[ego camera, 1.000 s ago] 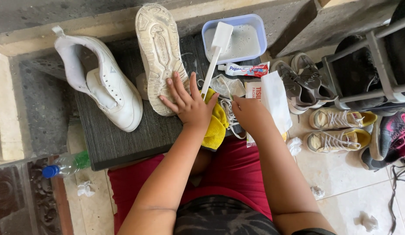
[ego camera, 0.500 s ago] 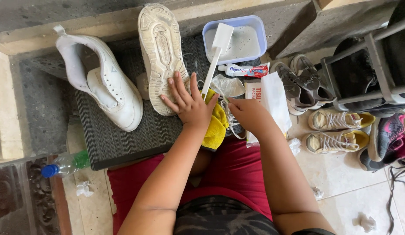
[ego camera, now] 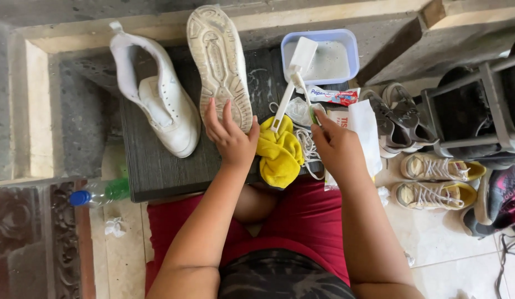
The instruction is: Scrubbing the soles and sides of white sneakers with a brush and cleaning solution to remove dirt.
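- Sole-up white shoe [ego camera: 220, 66]: lies on the dark counter [ego camera: 158, 171], tread facing up, toe at 12 o'clock, heel toward the person.
- Left hand [ego camera: 229, 138]: grip apart, fingers spread flat on the heel end of the sole, pinning it; the shoe runs off at 12 o'clock from the palm.
- Right hand [ego camera: 337, 147]: grip clamped, fingertips pinched on the green-tipped end of a thin brush [ego camera: 303, 93] that slants toward 11 o'clock; the shoe lies at 10 o'clock from this hand, apart from it.
- Step in hand, as judged: shoe steadied, brush taken up, bristles not yet on the sole. Bringing them there would call for a swing across the yellow cloth while the left hand holds firm.
- Yellow cloth [ego camera: 279, 155]: bunched between the two hands, beside the left thumb.
- White-handled scrub brush [ego camera: 293, 83]: head resting in the pale blue tub [ego camera: 346, 41], at 12 o'clock from the right hand.
- Toothpaste tube [ego camera: 332, 95], white laces [ego camera: 307, 147]: near the right hand.
- Second white shoe [ego camera: 158, 105]: upright, at 9 o'clock of the first.
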